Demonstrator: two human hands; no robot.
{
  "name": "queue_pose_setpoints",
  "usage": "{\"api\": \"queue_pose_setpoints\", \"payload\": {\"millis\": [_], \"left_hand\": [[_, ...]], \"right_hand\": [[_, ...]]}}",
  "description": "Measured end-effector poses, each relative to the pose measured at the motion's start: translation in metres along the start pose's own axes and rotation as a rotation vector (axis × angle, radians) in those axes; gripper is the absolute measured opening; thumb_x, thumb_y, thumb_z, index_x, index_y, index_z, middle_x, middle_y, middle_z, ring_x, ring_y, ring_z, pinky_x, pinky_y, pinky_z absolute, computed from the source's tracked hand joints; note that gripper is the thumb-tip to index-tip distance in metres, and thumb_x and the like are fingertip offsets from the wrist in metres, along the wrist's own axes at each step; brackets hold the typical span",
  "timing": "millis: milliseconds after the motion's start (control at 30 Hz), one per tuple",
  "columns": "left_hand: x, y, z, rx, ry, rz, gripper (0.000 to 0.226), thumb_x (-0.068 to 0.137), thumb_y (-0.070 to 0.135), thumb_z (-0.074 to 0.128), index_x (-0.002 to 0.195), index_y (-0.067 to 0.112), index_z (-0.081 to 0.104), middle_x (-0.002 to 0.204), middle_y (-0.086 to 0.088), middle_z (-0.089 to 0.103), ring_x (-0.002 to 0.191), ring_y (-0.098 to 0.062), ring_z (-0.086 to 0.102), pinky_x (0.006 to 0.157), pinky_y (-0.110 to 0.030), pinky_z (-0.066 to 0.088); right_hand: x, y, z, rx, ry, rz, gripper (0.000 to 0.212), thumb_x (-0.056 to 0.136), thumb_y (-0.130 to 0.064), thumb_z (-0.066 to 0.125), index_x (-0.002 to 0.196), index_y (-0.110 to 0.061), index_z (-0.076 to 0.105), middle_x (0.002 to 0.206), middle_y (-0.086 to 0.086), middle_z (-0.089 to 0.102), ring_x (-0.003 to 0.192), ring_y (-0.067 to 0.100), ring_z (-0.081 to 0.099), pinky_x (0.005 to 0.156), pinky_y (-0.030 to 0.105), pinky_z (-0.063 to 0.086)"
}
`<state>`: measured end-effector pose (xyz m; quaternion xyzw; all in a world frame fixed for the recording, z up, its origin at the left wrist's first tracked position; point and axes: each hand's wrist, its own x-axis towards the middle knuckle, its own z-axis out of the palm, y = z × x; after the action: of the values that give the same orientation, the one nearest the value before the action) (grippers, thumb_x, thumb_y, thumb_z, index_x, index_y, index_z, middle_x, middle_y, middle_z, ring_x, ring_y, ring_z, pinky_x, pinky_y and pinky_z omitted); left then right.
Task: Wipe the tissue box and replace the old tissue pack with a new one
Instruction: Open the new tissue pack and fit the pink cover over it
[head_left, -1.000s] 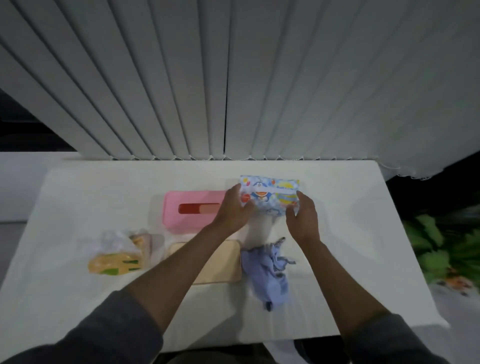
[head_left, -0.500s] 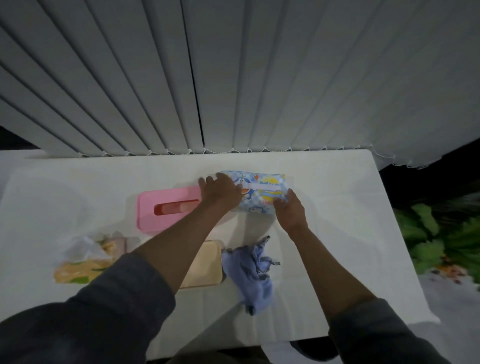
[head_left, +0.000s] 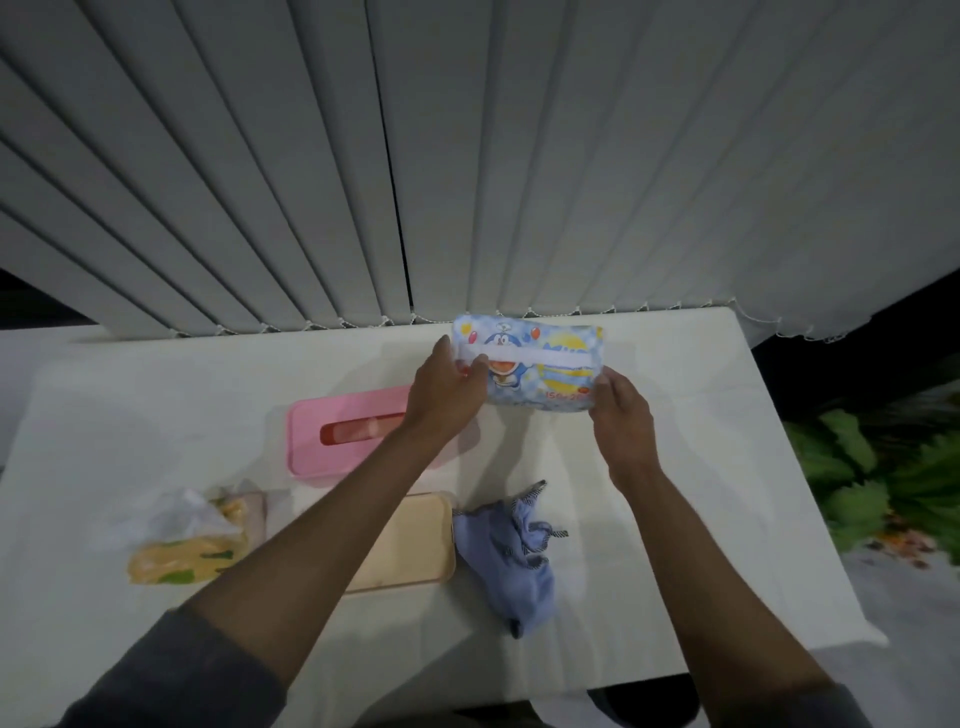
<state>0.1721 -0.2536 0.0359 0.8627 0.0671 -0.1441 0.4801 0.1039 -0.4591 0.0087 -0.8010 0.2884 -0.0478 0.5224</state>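
Observation:
A new blue cartoon-print tissue pack (head_left: 540, 366) is held just above the far middle of the white table (head_left: 701, 467). My left hand (head_left: 447, 395) grips its left end and my right hand (head_left: 621, 415) grips its right end. A white strip runs along the pack's top. The pink tissue box cover (head_left: 343, 431) with its slot facing up lies to the left, partly behind my left forearm. The peach box base (head_left: 410, 545) lies nearer to me. The old yellow tissue pack (head_left: 187, 540), with crumpled wrapping, sits at the left.
A crumpled blue cloth (head_left: 514, 551) lies between my forearms, right of the peach base. Vertical blinds (head_left: 467, 156) hang along the table's far edge. Green plant leaves (head_left: 883, 483) sit beyond the table's right edge.
Both hands have raised the new tissue pack off the table and turned it, so its white top strip now faces the camera. The view has shifted slightly.

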Motion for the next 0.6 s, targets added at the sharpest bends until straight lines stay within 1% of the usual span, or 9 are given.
{"api": "queue_pose_setpoints", "payload": {"millis": [33,133,233,267,333,400,467,533,600], "left_hand": [[-0.010,0.004,-0.009,-0.066,-0.002,0.020,0.026,0.093,0.036,0.054,0.104,0.012,0.054,0.102,-0.006,0.067,0.100,-0.029,0.065,0.077,-0.036,0.050],[-0.044,0.007,-0.039,-0.167,0.011,0.087,0.027,0.094,0.032,0.055,0.111,0.011,0.058,0.105,-0.007,0.070,0.098,-0.024,0.067,0.084,-0.041,0.055],[-0.082,-0.005,-0.068,-0.252,0.025,0.148,0.019,0.094,0.030,0.057,0.101,0.012,0.057,0.094,-0.003,0.069,0.079,-0.007,0.064,0.070,-0.022,0.053],[-0.095,-0.015,-0.076,-0.281,0.028,0.157,0.017,0.093,0.030,0.057,0.100,0.015,0.058,0.093,0.001,0.069,0.078,-0.003,0.062,0.069,-0.019,0.051],[-0.120,-0.039,-0.092,-0.320,0.061,0.132,0.027,0.090,0.037,0.060,0.116,0.027,0.062,0.109,0.009,0.070,0.097,-0.001,0.065,0.083,-0.020,0.052],[-0.143,-0.066,-0.105,-0.365,0.126,0.123,0.032,0.091,0.038,0.065,0.122,0.039,0.060,0.116,0.019,0.068,0.106,0.005,0.063,0.088,-0.014,0.050],[-0.163,-0.094,-0.114,-0.403,0.137,0.102,0.035,0.090,0.041,0.067,0.124,0.038,0.060,0.118,0.021,0.066,0.107,0.006,0.062,0.086,-0.011,0.048],[-0.180,-0.122,-0.122,-0.389,0.131,0.078,0.040,0.086,0.051,0.067,0.123,0.036,0.060,0.116,0.016,0.067,0.105,0.003,0.063,0.083,-0.011,0.048],[-0.189,-0.144,-0.127,-0.370,0.128,0.055,0.038,0.080,0.058,0.065,0.116,0.048,0.059,0.115,0.021,0.067,0.103,0.004,0.064,0.080,-0.008,0.048]], "right_hand": [[-0.007,-0.008,-0.006,0.024,0.007,-0.017,0.036,0.098,-0.042,0.043,0.124,-0.025,0.061,0.120,-0.004,0.068,0.105,0.012,0.062,0.094,0.036,0.051],[-0.043,-0.030,-0.016,0.091,-0.013,-0.072,0.035,0.098,-0.045,0.043,0.124,-0.031,0.060,0.120,-0.010,0.068,0.110,0.009,0.062,0.098,0.040,0.051],[-0.085,-0.041,-0.010,0.096,-0.055,-0.099,0.032,0.100,-0.043,0.044,0.127,-0.033,0.058,0.123,-0.013,0.066,0.115,0.008,0.061,0.100,0.039,0.049],[-0.099,-0.043,-0.005,0.082,-0.062,-0.112,0.030,0.100,-0.042,0.044,0.126,-0.034,0.058,0.122,-0.016,0.066,0.113,0.006,0.061,0.098,0.035,0.049],[-0.128,-0.042,0.008,0.048,-0.084,-0.149,0.024,0.101,-0.039,0.045,0.119,-0.040,0.059,0.112,-0.028,0.066,0.103,-0.005,0.062,0.088,0.018,0.049],[-0.154,-0.037,0.025,0.021,-0.129,-0.176,0.022,0.100,-0.036,0.048,0.117,-0.045,0.057,0.103,-0.036,0.065,0.096,-0.012,0.061,0.074,0.003,0.043],[-0.179,-0.026,0.044,0.041,-0.195,-0.153,0.027,0.098,-0.025,0.053,0.122,-0.037,0.058,0.101,-0.021,0.069,0.096,-0.003,0.063,0.070,-0.001,0.042],[-0.199,-0.013,0.062,0.004,-0.266,-0.152,0.025,0.097,-0.020,0.055,0.115,-0.037,0.058,0.092,-0.010,0.068,0.094,0.003,0.062,0.065,-0.001,0.040],[-0.213,0.000,0.077,-0.061,-0.306,-0.148,0.032,0.096,-0.024,0.057,0.125,-0.037,0.055,0.094,-0.020,0.068,0.095,-0.010,0.060,0.071,-0.001,0.041]]}}
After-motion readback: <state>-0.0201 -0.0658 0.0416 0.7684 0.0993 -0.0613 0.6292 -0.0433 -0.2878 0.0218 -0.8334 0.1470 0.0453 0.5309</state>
